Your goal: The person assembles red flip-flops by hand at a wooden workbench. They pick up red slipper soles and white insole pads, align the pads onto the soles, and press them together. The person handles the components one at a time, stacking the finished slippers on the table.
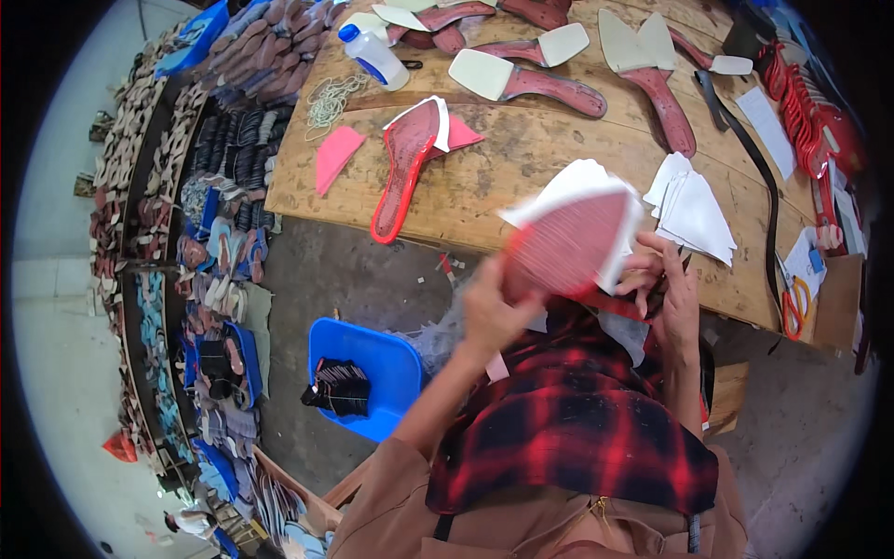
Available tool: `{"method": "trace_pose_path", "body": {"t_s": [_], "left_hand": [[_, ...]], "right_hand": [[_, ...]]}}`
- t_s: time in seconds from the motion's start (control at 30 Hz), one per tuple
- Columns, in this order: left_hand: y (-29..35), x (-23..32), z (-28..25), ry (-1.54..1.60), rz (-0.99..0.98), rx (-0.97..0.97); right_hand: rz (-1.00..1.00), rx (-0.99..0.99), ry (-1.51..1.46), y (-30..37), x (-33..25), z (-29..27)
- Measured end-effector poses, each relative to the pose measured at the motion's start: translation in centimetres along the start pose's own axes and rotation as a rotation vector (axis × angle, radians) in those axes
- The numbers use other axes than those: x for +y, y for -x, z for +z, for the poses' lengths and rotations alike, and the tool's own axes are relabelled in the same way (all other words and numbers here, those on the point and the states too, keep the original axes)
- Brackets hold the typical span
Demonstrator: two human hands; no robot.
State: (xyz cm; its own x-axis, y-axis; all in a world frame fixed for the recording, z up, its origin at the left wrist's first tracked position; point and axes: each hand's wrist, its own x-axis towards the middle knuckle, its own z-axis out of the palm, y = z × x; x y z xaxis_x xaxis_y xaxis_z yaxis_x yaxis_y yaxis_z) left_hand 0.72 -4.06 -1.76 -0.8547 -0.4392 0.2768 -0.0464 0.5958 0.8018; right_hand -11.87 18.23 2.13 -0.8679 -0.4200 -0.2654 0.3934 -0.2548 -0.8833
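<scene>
In my left hand (498, 307) is a reddish shoe insole (573, 244) with a ribbed, blurred face and a white toe piece behind it, held up over the table's front edge. The fingers grip it at its lower left end. My right hand (672, 298) is beside its right edge with fingers curled, and something small and dark shows at them that I cannot make out. Just beyond it lies a stack of white cut pieces (697, 210). A similar red-edged insole (405, 168) with a white toe piece rests further left, on a pink piece (463, 135).
The wooden table (540, 168) carries several more insoles with cream toe pieces (482, 74), a blue-capped bottle (377, 61), string (333, 101) and orange-handled scissors (796, 306). A blue tub (386, 410) holding a dark bundle stands on the floor. Loaded shelves (154, 224) line the left.
</scene>
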Motion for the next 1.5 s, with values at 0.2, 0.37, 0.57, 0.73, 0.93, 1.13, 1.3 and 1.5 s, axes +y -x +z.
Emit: {"method": "trace_pose_path", "body": {"t_s": [0.2,0.37,0.57,0.73,0.93,1.13,1.3,1.5], "left_hand": [[-11.5,-4.8,-9.3,-0.295,-0.025,0.303],[-13.1,-12.7,-10.9,-0.379,-0.135,0.12],[-13.4,-10.7,-9.2,-0.232,-0.196,0.227],[-13.5,-13.3,-11.2,-0.555,-0.217,0.363],[-13.1,-9.3,-8.5,-0.69,0.139,0.435],[-17.7,1.7,0.6,0.049,0.217,0.159],[-26.9,5.4,11.3,0.474,0.051,-0.091],[-36.0,5.6,20.5,-0.264,0.055,0.035]], "right_hand": [[-0.061,-0.006,0.208,1.7,0.6,-4.1],[0.019,0.016,0.552,3.1,2.4,-3.8],[-0.499,-0.29,1.089,0.3,8.6,0.5],[-0.662,-0.308,1.498,-1.4,12.1,4.2],[-0.67,-0.29,1.408,-0.7,13.2,3.6],[-0.719,-0.293,1.105,0.3,9.0,2.1],[-0.401,-0.16,0.713,2.6,3.0,-1.5],[-0.33,0.403,0.357,5.1,-0.8,-7.1]]}}
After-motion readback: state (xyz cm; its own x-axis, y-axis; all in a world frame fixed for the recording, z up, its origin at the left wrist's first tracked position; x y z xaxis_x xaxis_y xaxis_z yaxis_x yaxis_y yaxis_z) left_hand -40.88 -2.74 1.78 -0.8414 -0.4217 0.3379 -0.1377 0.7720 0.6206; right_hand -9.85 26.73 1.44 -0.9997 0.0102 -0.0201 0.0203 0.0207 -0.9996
